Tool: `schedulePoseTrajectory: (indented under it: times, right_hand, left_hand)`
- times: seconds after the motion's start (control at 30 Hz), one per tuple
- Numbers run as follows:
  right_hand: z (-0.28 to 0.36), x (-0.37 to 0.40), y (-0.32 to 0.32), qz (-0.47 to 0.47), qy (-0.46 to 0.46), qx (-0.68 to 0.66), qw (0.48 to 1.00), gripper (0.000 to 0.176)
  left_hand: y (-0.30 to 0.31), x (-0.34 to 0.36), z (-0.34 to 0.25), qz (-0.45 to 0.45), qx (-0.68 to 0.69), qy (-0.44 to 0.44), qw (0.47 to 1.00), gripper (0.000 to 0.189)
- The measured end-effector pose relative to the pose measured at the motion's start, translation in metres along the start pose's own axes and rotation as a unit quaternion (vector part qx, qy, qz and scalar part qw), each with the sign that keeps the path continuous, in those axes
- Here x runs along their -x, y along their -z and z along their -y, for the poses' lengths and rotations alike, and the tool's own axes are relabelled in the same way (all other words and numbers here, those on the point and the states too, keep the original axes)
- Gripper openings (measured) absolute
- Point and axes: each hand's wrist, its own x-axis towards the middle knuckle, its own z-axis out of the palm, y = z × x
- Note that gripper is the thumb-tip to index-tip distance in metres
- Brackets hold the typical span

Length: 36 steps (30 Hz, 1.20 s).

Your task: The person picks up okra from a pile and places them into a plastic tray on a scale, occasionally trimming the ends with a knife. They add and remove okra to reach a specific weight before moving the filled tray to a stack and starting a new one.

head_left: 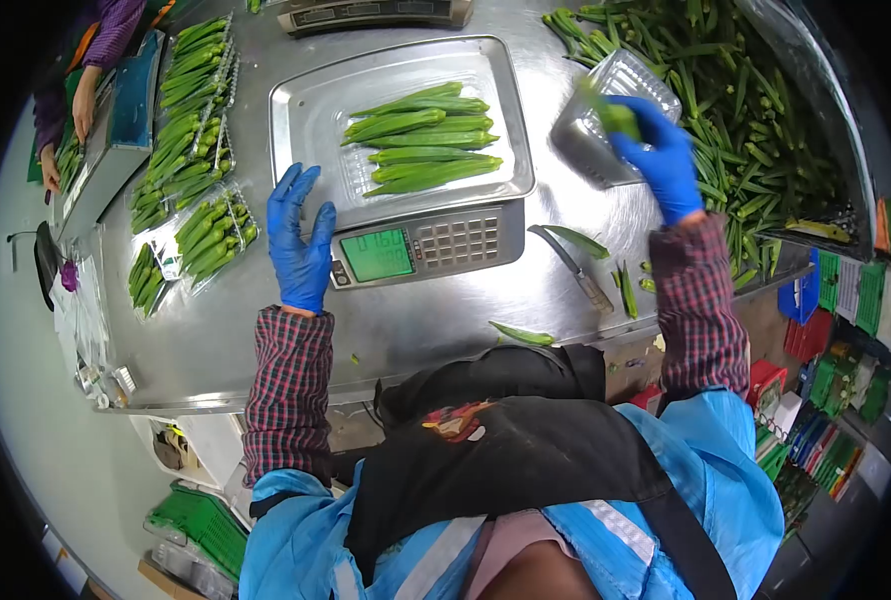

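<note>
My left hand [301, 245], in a blue glove, rests at the left edge of the scale's metal pan [284, 125], fingers stretched and thumb apart. Okra pods [431, 135] lie side by side in a clear plastic tray on that pan. Below the pan is the scale's lit green display [377, 255]. Gloved in blue too, my right hand [661, 160] is closed around okra [621, 121], smeared by motion. It is over a clear plastic container [586, 160] beside the big okra heap [751, 130].
Packed okra trays [196, 120] line the left. A knife [574, 268] and loose okra pods [576, 241] lie right of the scale. Another person's hand [84, 105] works at a machine [131, 110] at the far left. A second scale [376, 14] stands behind.
</note>
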Motion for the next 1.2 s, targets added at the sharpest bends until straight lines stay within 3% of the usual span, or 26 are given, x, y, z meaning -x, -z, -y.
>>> schedulePoseTrajectory:
  times: [0.03, 0.07, 0.1, 0.17, 0.27, 0.33, 0.43, 0.5, 0.63, 0.67, 0.83, 1.2]
  right_hand:
    - [0.016, -0.008, -0.031, 0.07, 0.075, 0.078, 0.992, 0.038]
    - [0.021, -0.018, -0.064, 0.12, 0.141, 0.062, 0.981, 0.038]
    - [0.032, -0.026, -0.09, 0.177, 0.114, 0.093, 0.973, 0.04]
    - [0.038, -0.042, -0.135, 0.2, 0.22, 0.262, 0.918, 0.036]
    - [0.023, -0.062, -0.155, 0.195, 0.295, 0.327, 0.877, 0.035]
    - [0.036, -0.058, -0.138, 0.122, 0.221, 0.249, 0.935, 0.034]
    - [0.049, -0.043, -0.099, 0.02, 0.09, 0.008, 0.996, 0.03]
    - [0.051, -0.036, -0.066, -0.064, 0.106, 0.043, 0.991, 0.029]
    - [0.063, -0.011, -0.036, -0.173, 0.024, -0.086, 0.981, 0.024]
    - [0.053, -0.01, -0.028, -0.169, 0.023, -0.165, 0.971, 0.022]
    - [0.028, 0.012, -0.034, -0.09, -0.028, -0.276, 0.957, 0.022]
    - [0.002, 0.033, -0.075, 0.002, -0.08, -0.223, 0.972, 0.027]
  left_hand:
    - [0.0, 0.002, -0.001, -0.003, 0.016, 0.007, 1.0, 0.044]
    - [0.002, 0.003, -0.004, -0.002, 0.009, 0.001, 1.0, 0.044]
    - [0.004, 0.005, -0.006, -0.008, 0.012, 0.001, 1.0, 0.044]
    - [0.008, 0.009, -0.008, -0.006, 0.023, -0.005, 1.0, 0.044]
    - [0.026, 0.022, -0.004, -0.016, 0.018, -0.009, 1.0, 0.044]
    - [0.037, 0.031, 0.004, -0.029, 0.019, -0.017, 0.999, 0.045]
    - [0.049, 0.043, 0.028, -0.038, 0.071, 0.024, 0.996, 0.045]
    - [0.055, 0.046, 0.038, -0.036, 0.075, 0.021, 0.996, 0.044]
    - [0.06, 0.043, 0.039, -0.029, 0.09, 0.007, 0.996, 0.042]
    - [0.061, 0.043, 0.036, -0.03, 0.099, 0.017, 0.995, 0.042]
    - [0.059, 0.057, 0.034, -0.052, 0.096, 0.012, 0.994, 0.042]
    - [0.037, 0.058, 0.015, -0.035, 0.111, 0.061, 0.991, 0.039]
